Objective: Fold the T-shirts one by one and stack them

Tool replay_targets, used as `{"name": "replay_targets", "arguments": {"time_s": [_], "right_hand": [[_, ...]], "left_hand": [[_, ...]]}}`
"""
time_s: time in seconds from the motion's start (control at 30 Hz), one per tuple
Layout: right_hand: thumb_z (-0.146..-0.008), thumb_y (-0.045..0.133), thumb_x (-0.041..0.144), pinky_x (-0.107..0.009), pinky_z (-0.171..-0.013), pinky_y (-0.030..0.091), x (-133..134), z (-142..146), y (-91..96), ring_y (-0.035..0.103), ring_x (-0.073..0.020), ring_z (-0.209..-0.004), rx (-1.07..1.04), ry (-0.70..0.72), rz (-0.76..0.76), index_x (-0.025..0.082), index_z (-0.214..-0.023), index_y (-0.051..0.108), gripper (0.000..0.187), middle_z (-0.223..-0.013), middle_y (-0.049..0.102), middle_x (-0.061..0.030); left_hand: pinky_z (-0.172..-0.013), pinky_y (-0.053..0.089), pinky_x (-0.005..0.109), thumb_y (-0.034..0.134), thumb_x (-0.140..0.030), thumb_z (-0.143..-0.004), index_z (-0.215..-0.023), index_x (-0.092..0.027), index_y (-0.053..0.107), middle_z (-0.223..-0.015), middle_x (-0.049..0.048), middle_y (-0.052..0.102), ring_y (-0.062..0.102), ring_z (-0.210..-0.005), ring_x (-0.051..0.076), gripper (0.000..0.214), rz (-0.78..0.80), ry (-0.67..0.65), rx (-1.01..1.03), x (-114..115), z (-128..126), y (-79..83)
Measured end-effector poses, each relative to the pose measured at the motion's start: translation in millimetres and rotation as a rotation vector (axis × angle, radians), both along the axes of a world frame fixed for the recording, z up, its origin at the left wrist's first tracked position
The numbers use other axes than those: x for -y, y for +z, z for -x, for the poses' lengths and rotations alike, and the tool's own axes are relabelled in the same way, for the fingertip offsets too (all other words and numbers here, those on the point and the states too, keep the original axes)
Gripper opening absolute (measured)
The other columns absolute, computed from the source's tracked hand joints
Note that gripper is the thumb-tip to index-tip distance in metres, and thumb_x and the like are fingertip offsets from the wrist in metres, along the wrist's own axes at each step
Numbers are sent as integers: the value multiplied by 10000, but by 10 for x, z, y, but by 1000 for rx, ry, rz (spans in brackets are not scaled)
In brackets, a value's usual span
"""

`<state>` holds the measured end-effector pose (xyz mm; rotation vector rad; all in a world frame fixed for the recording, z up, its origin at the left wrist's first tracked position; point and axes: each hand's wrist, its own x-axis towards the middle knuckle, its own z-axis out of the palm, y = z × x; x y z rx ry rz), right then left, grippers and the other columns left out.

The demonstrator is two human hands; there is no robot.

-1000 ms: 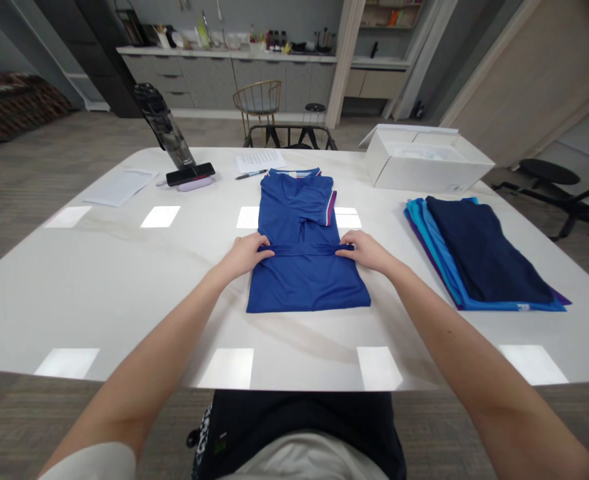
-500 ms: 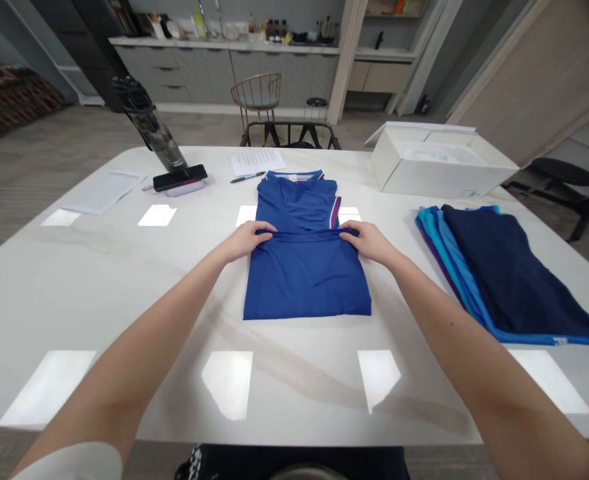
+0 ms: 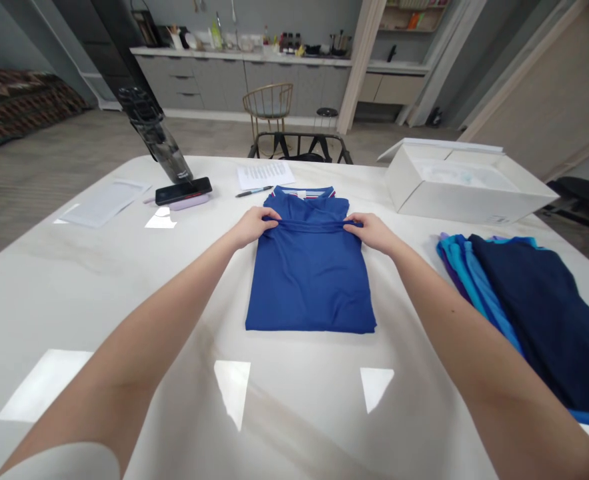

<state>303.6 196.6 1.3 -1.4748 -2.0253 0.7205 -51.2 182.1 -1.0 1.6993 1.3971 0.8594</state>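
Observation:
A blue shirt [image 3: 311,280] with a striped collar at its far end lies on the white table, its lower part folded up over itself. My left hand [image 3: 255,225] pinches the left corner of the folded edge. At the other end of that edge, my right hand [image 3: 371,231] pinches the right corner. Between both hands the edge is stretched fairly straight, just short of the collar. Some wrinkles run across the folded panel.
To the right lies a stack of dark and bright blue clothes [image 3: 539,307], with an open white box [image 3: 464,190] behind it. A handheld vacuum [image 3: 161,143], a phone [image 3: 183,191], papers [image 3: 265,175] and a pen [image 3: 254,191] are on the far side of the table [image 3: 124,287].
Both hands have drawn the folded edge farther away, toward the collar. The striped sleeve trim on the right is now covered. My view has shifted slightly.

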Motion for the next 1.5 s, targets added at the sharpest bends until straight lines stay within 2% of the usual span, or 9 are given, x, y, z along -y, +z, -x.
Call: {"name": "replay_targets", "arguments": {"time_s": [0.23, 0.4, 0.6, 0.73, 0.87, 1.07, 1.2, 1.33, 1.5], "right_hand": [[-815, 647, 383, -367, -802, 527, -471, 26, 70, 642, -207, -787, -118, -65, -55, 166, -993, 746, 297, -893, 745, -55], [-815, 641, 343, -393, -874, 513, -873, 91, 31, 648, -226, -844, -34, -64, -87, 173, -951, 750, 244, -882, 742, -54], [-917, 572, 346, -442, -939, 505, -1296, 271, -11, 636, -285, -999, 76, -162, -242, 176, -1134, 705, 306, -1078, 722, -116], [-981, 497, 329, -576, -1039, 428, -1248, 691, -181, 541, -371, -1238, 305, -237, -292, 169, -1327, 614, 399, -1346, 600, -203], [-1062, 299, 329, -584, -1182, 289, -1006, 1125, -325, 448, -330, -1399, 325, -41, -288, 182, -1468, 521, 485, -1501, 535, -159], [-1074, 261, 512, -607, -1256, 112, -775, 1104, -476, 185, -303, -1571, 488, -25, -115, 236, -1600, 395, 609, -1695, 288, -72], [-1053, 255, 592, -555, -1268, 135, -731, 910, -457, 169, -315, -1578, 507, -79, -83, 220, -1640, 315, 697, -1719, 206, -74], [-1054, 278, 564, -601, -1249, 141, -599, 851, -369, 200, -343, -1567, 539, -138, -46, 171, -1644, 290, 709, -1707, 212, -148], [-1076, 222, 414, -631, -1236, 165, -78, 1066, -308, 243, -317, -1557, 448, -73, -118, 178, -1607, 367, 599, -1683, 298, -126]], "left_hand": [[-947, 486, 384, 742, -301, -724, -897, -172, 748, -961, 45, 721, 648, -938, 226, 216, -28, -55, 6, -508, 60, 129], [-936, 490, 382, 694, -250, -760, -922, -162, 738, -886, 27, 704, 635, -884, 208, 190, -84, 6, 21, -971, 1, 146], [-1008, 483, 409, 579, -168, -863, -1104, -185, 700, -1089, 64, 699, 625, -1054, 234, 270, -281, 201, -154, -1348, -118, 194], [-1104, 422, 448, 454, -136, -947, -1258, -191, 655, -1305, 132, 627, 584, -1230, 274, 375, -426, 221, -436, -1206, -437, 76], [-1159, 369, 486, 337, -195, -1021, -1350, -121, 612, -1361, 187, 619, 580, -1277, 293, 435, -347, 56, -552, -954, -764, -130], [-1283, 110, 542, 345, -503, -1051, -1572, -246, 430, -1664, 82, 364, 242, -1569, 285, 587, -242, -37, -649, -810, -691, -432], [-1291, 105, 514, 366, -546, -1036, -1614, -221, 357, -1700, 85, 276, 190, -1586, 297, 664, -236, -64, -688, -699, -548, -407], [-1292, 127, 486, 345, -419, -1059, -1611, -170, 351, -1692, 117, 291, 227, -1577, 283, 605, -277, -44, -672, -409, -592, -277], [-1271, 216, 503, 252, -301, -1068, -1569, -136, 415, -1653, 139, 368, 308, -1547, 261, 552, -239, 15, -604, 100, -874, -197]]}}
